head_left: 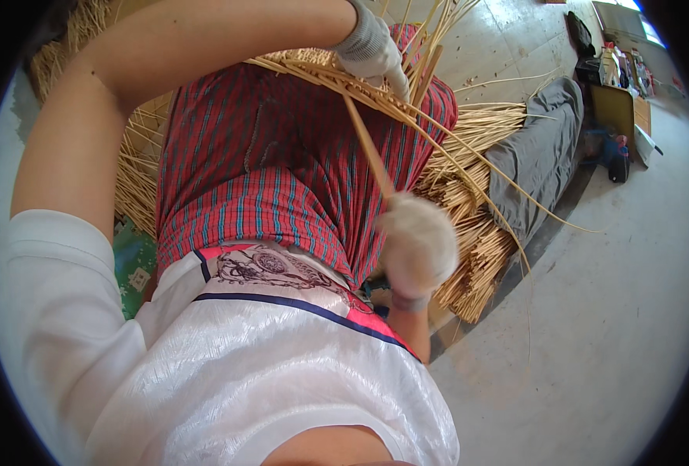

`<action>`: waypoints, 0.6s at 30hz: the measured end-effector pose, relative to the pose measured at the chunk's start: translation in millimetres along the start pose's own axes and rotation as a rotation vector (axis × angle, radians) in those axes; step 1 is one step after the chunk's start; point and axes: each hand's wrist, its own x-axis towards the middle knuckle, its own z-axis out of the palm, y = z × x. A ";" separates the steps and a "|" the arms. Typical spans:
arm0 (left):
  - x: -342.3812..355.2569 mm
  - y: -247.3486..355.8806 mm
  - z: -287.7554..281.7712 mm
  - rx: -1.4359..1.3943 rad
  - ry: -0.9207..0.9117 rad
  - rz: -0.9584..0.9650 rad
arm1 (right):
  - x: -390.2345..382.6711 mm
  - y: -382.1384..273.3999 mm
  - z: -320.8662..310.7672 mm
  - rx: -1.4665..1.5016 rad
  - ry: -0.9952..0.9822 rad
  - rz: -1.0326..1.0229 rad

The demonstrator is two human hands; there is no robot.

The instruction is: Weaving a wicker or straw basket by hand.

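Note:
My left hand (pixel 374 62), in a white glove with a grey cuff, presses its fingers onto the woven rim (pixel 305 71) of a piece made of pale wicker canes across my knees. Loose cane ends fan upward past that hand, and two long ones trail down to the right. Gripped by my gloved right hand (pixel 418 245), a flat tan strip (pixel 369 147) runs taut up to the rim. Motion smears the right hand, so its fingers do not show singly. How the strip passes through the weave is hidden under the canes.
Right of my lap lies a thick bundle of cut canes (pixel 469 252), partly under a grey cloth (pixel 546 151). More canes (pixel 134 167) lie at the left. Boxes and assorted goods (pixel 616 70) stand at the far right. A red checked cloth (pixel 235 147) covers my legs.

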 end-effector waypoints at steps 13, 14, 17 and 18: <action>-6.5 -9.4 5.7 -0.004 0.086 0.133 | -17.2 143.1 -5.8 1.211 0.308 0.751; -6.8 -9.4 6.4 0.008 0.086 0.094 | -20.5 141.8 -5.1 1.280 0.289 0.663; -6.8 -5.5 6.2 -0.041 0.087 0.111 | -25.1 132.1 -10.8 1.116 0.257 0.752; -5.9 -2.1 7.0 -0.042 0.069 0.119 | -23.0 131.8 -10.9 1.108 0.312 0.808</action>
